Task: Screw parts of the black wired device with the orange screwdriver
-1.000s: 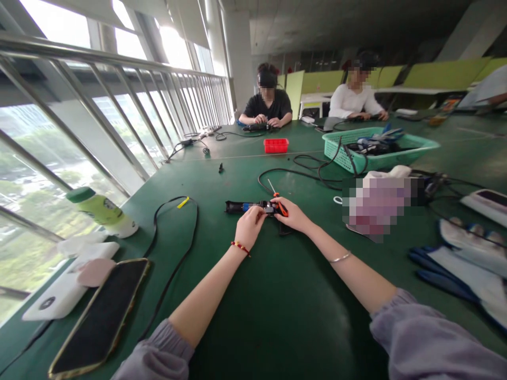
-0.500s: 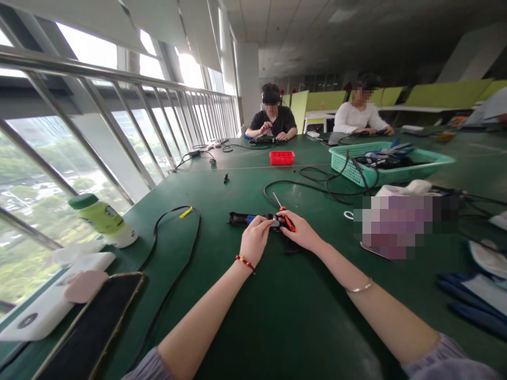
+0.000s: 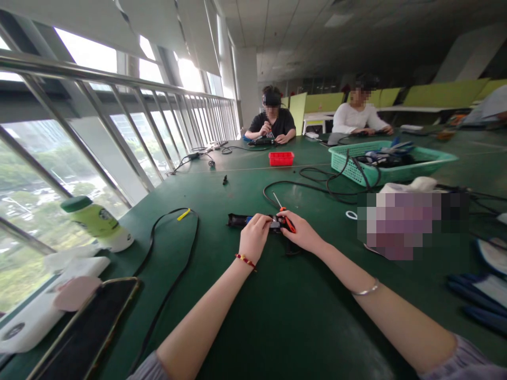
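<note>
A black power tool with a blue section lies crosswise on the green table ahead of me. My left hand is over its middle, fingertips pinched together beside a small silvery-grey part. What sits between those fingertips is too small to make out. My right hand rests at the tool's right end, closed around a screwdriver with an orange-red and black handle. The screwdriver's thin shaft points up and away from the tool. My right palm hides part of the tool's end.
A red tray stands farther back, near a green basket of cables and gloves. Black cable loops at left, beside a bottle and a phone. Gloves lie at right. Two people sit across the table.
My left fingers have drawn slightly up and back, showing more of the silvery-grey part. The right hand and screwdriver have stayed in place. The view has shifted a little.
</note>
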Tool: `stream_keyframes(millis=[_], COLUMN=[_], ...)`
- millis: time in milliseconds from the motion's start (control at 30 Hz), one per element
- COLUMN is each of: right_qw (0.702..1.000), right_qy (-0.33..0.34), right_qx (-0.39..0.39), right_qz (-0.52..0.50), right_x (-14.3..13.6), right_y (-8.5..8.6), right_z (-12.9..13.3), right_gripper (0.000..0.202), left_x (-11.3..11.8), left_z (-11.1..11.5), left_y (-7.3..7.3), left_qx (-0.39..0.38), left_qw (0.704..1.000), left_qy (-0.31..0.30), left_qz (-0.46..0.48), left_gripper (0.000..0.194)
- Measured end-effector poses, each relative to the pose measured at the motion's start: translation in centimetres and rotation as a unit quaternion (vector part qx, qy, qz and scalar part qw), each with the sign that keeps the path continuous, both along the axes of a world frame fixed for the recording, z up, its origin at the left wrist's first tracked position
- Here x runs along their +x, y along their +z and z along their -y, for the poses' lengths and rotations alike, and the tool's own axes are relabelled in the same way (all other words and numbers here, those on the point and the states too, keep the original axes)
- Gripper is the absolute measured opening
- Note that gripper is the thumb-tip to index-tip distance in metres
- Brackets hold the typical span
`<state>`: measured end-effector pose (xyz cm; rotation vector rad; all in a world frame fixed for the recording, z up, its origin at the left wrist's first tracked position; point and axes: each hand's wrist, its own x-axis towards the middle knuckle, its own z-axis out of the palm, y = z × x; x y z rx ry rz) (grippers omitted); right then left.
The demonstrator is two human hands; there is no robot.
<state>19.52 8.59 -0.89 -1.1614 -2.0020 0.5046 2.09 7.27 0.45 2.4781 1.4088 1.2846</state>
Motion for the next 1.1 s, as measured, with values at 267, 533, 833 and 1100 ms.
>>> stream_keyframes(millis=[267,533,833,1100], right_qw=[1.000,1.000,1.000,0.999], right_qy=[-0.005,-0.009,-0.014,-0.012], right_qx=[0.001,0.006,0.009,0.032], right_qz=[0.001,0.001,0.004,0.014], right_x=[-0.01,-0.14,-0.23,-0.22], right_y=[-0.12,-0.16,0.01,-0.21], right_z=[0.05,0.00,0.01,0.07], right_gripper=[0.038,0.036,0.035,0.034], left_x=[-0.05,-0.04,-0.12,-0.20], left_z=[-0.30,-0.19,-0.49,-0.40], left_y=[-0.06,-0.20,-0.38,-0.64], left_qx=[0.037,0.044,0.047,0.030], left_qw=[0.999,0.998,0.997,0.997], left_qy=[-0.010,-0.019,-0.023,-0.010], left_qz=[-0.014,-0.028,-0.049,-0.066], left_gripper=[0.014,0.015,0.015,0.019])
